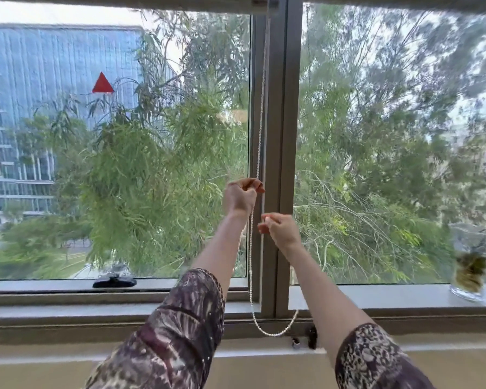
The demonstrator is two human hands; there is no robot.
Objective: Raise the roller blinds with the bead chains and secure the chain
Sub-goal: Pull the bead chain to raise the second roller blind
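Just left of the central window post (281, 164), the right hand (279, 228) seems to pinch one bead chain (260, 130) strand. The left hand (242, 196) pinches the other strand higher up, likely for alternating pulls. The loop dangles unsecured. Atop the post, the roller blinds (124, 2) sit nearly raised.

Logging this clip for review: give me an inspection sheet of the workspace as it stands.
Surface: grey window sill under both panes.
Job's things: bead chain hangs by the mullion, loop loose below; blinds raised to the top edge.
Clutter: glass vase with plant on sill, right; black window handle, left.
Hands: left hand grips the chain; right hand pinches it lower.
Cables: nothing seen.
Surroundings: trees and a building outside; red triangle on glass.
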